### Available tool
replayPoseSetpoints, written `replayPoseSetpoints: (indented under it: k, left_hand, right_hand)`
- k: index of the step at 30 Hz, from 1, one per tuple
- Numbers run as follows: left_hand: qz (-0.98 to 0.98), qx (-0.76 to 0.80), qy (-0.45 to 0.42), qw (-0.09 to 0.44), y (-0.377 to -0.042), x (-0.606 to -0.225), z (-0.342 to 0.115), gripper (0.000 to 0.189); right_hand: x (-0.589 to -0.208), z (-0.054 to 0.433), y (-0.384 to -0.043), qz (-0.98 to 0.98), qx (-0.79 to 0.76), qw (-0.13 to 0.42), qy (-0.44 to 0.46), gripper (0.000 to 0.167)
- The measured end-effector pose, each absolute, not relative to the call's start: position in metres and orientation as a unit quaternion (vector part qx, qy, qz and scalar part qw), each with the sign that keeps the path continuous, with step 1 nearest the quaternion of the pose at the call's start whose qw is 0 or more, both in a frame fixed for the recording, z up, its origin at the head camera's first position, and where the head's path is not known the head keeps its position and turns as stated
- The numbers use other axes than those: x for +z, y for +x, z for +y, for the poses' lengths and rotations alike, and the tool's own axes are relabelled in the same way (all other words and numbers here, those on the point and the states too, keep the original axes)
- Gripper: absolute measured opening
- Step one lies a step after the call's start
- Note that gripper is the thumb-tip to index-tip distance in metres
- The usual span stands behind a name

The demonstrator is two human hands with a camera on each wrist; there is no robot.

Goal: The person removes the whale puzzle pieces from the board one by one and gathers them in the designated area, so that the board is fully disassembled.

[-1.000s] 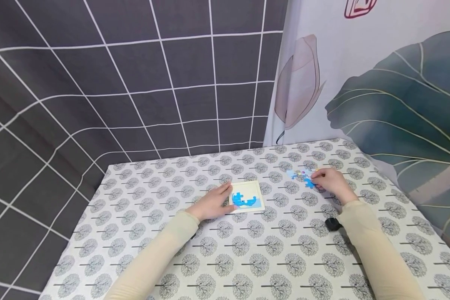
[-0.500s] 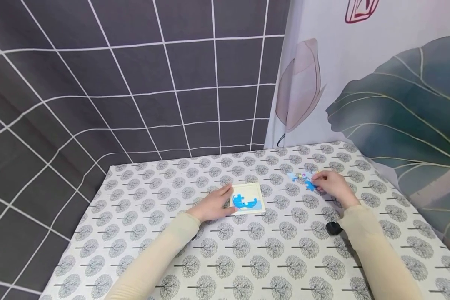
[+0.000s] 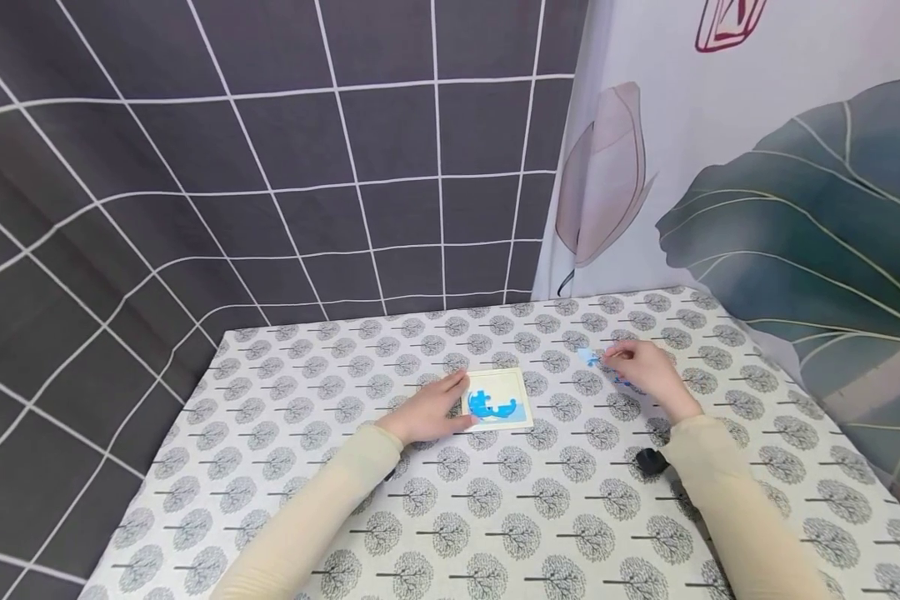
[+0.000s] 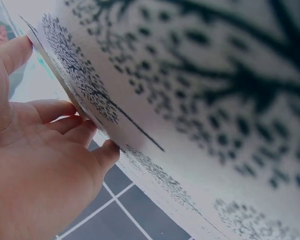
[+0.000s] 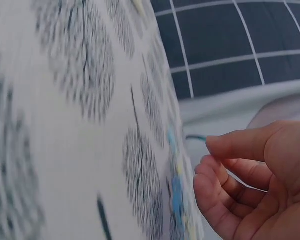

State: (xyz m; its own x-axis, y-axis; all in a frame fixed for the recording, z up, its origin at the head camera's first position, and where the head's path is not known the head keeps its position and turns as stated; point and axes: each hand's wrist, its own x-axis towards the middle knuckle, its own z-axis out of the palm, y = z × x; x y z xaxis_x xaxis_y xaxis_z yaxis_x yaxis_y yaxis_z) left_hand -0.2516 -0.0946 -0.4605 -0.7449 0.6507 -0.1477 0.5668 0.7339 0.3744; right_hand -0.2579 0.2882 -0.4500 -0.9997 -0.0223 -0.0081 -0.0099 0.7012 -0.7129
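A small cream puzzle tray (image 3: 523,400) lies on the table in the head view, with joined blue jigsaw pieces (image 3: 482,406) in its lower left part. My left hand (image 3: 429,410) grips the tray's left end between thumb and fingers; the left wrist view shows the fingertips (image 4: 70,109) against the tray's thin edge. To the right, my right hand (image 3: 648,373) hovers over loose jigsaw pieces (image 3: 590,357), partly hiding them. In the right wrist view its thumb and curled fingers (image 5: 225,175) come close together, no piece visible between them, with blue and yellow pieces (image 5: 177,197) beside them.
A white cloth with a tree print (image 3: 450,500) covers the table. A dark curtain with white grid lines (image 3: 285,167) hangs behind and to the left. At the right is a light curtain with leaf and flower prints (image 3: 795,217). A black wrist device (image 3: 651,461) sits at the right cuff.
My right hand has shifted slightly left over the loose pieces and now covers more of them. The left hand stays on the tray. The head view has tilted slightly.
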Motion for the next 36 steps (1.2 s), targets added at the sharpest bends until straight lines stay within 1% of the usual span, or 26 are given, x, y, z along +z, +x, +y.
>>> replayPoseSetpoints:
  k: [7,14,19,26,36]
  left_hand:
    - [0.92,0.159,0.329,0.14,-0.253,-0.461,-0.095,0.082]
    - [0.922,0.162,0.323,0.14,-0.253,-0.461,-0.097,0.084]
    - [0.921,0.167,0.321,0.142,-0.251,-0.461,-0.098,0.086]
    - [0.922,0.17,0.318,0.141,-0.25,-0.46,-0.096,0.085]
    - [0.921,0.171,0.321,0.141,-0.25,-0.46,-0.094,0.085]
  right_hand:
    - [-0.445,0.26,-0.258,0.914,-0.403,0.027,-0.05,0.031]
    - [-0.451,0.228,-0.266,0.909,-0.403,0.047,-0.097,0.027]
    - [-0.455,0.206,-0.268,0.906,-0.401,0.063,-0.123,0.029]
    - [-0.457,0.179,-0.266,0.9,-0.401,0.048,-0.164,0.026]
    - [-0.458,0.159,-0.263,0.886,-0.408,0.065,-0.212,0.037]
